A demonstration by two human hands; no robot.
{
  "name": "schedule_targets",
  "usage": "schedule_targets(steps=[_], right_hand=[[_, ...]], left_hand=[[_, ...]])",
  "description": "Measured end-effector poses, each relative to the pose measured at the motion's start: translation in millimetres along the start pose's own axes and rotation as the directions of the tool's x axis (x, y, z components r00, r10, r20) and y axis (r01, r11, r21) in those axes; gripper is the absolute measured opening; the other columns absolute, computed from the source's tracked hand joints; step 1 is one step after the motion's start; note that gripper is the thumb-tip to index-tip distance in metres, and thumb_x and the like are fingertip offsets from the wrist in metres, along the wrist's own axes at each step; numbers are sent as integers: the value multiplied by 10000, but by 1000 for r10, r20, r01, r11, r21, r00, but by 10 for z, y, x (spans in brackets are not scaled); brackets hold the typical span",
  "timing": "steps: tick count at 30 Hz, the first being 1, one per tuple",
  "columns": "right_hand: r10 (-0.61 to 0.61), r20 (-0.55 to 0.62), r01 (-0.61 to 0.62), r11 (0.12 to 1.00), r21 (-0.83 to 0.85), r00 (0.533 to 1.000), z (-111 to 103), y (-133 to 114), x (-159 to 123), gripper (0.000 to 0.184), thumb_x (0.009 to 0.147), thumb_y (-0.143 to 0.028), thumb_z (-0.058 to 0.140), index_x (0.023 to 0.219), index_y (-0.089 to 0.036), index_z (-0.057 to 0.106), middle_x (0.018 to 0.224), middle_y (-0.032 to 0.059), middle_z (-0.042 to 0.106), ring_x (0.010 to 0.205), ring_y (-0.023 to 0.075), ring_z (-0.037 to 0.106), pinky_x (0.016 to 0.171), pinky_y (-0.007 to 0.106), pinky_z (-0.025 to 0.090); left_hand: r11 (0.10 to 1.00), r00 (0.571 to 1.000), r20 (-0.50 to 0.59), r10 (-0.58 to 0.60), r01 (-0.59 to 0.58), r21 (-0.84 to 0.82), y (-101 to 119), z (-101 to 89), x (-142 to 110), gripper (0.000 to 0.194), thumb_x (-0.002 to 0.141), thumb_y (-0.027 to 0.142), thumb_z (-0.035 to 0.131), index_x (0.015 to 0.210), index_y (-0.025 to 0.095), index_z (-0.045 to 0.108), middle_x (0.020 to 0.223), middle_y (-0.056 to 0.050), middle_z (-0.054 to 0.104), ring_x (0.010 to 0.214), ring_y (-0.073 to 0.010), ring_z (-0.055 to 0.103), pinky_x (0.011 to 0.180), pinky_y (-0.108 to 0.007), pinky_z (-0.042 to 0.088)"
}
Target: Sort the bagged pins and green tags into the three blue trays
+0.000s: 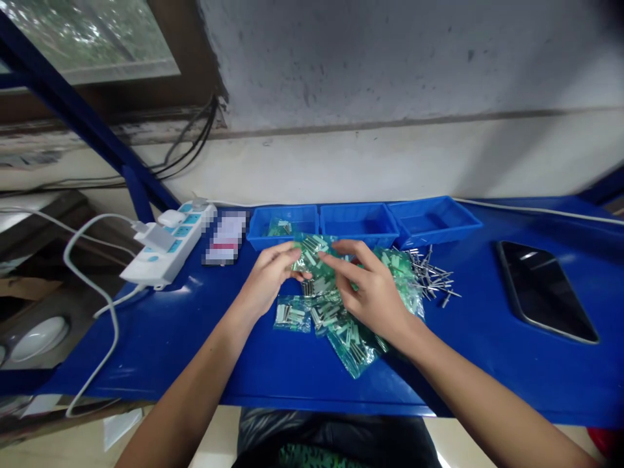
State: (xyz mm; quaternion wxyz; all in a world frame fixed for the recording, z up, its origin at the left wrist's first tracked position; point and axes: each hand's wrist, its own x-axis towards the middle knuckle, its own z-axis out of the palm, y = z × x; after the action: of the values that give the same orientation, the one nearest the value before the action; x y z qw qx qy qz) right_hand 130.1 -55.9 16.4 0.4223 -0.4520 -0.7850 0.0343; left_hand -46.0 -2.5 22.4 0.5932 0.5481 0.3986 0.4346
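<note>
A heap of small green plastic bags (348, 325) filled with metal pins lies on the blue table (160, 331) in front of me. My left hand (267, 276) pinches the edge of one green bag (312, 255) at the top of the heap. My right hand (371, 286) rests over the heap, fingers curled and touching the same bag. A single small bag (292, 314) lies just below my left hand. Loose metal pins (431, 274) are scattered to the right of the heap.
Three blue trays stand in a row at the back: the left tray (281, 225) holds one green bag, the middle tray (358, 224) and right tray (433, 221) show none. A phone (543, 287) lies at right. A white power strip (166, 247) with plugs sits at left beside a card (225, 237).
</note>
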Motion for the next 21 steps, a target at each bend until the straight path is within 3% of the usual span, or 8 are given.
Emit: schedule_targets(steps=[3,7,8,9,11,14,17,21], right_hand=[[67,9,-67,998,15,998,-16,5,14,383,840,-104,431,1170,-215,591,1276,119,467,1134,246,500,820,409,511],[111,-29,-109,993,51,993,-68,-24,34,321,851,-166,461,1125,-212,622,1255,122,479,1142,256,503,831,422,515],[113,-39,-111,992,55,993,-82,-28,40,302,854,-180,466,1105,-208,632,1242,125,482,1145,258,499,830,421,515],[118,-47,-115,992,56,992,-97,-29,46,285,856,-191,471,1085,-201,641,1227,129,484,1140,257,499,827,418,514],[137,-57,-134,990,52,989,-121,-16,59,263,858,-209,481,1058,-184,649,1191,134,488,1109,250,512,819,408,514],[191,-77,-189,981,35,979,-141,29,76,251,858,-227,489,1042,-169,649,1117,128,502,1032,230,543,799,391,514],[243,-74,-242,970,29,967,-141,66,83,234,857,-241,491,1012,-180,655,1067,114,510,995,221,547,703,349,527],[281,-22,-279,959,52,960,-113,58,79,219,857,-257,487,976,-197,661,1040,110,510,993,233,537,582,304,507]], left_hand=[[919,939,-160,305,-246,307,79,-64,60,135,839,288,547,774,181,598,576,9,591,544,-132,597,519,-257,468],[622,637,-286,716,-396,676,409,-197,194,150,857,278,543,965,226,634,748,1,652,630,-129,607,588,-253,476],[539,609,-229,760,-392,746,476,-216,219,177,841,271,567,1003,239,631,863,-10,663,652,-128,602,620,-260,481],[469,632,-146,761,-380,797,517,-224,234,215,814,261,602,1027,245,627,980,-19,651,643,-119,589,645,-268,482],[391,736,5,677,-364,845,498,-205,227,318,751,233,664,1064,239,610,1163,-43,574,583,-85,547,669,-277,478],[426,854,73,515,-329,843,277,-145,151,251,746,195,648,991,201,596,1149,-53,529,518,-46,486,622,-257,457],[471,911,91,402,-291,833,48,-129,91,48,770,175,608,792,188,567,856,8,576,502,-60,454,557,-232,402],[491,947,157,279,-281,824,-37,-168,90,62,782,189,589,737,202,550,693,38,580,508,-88,453,530,-231,359]])
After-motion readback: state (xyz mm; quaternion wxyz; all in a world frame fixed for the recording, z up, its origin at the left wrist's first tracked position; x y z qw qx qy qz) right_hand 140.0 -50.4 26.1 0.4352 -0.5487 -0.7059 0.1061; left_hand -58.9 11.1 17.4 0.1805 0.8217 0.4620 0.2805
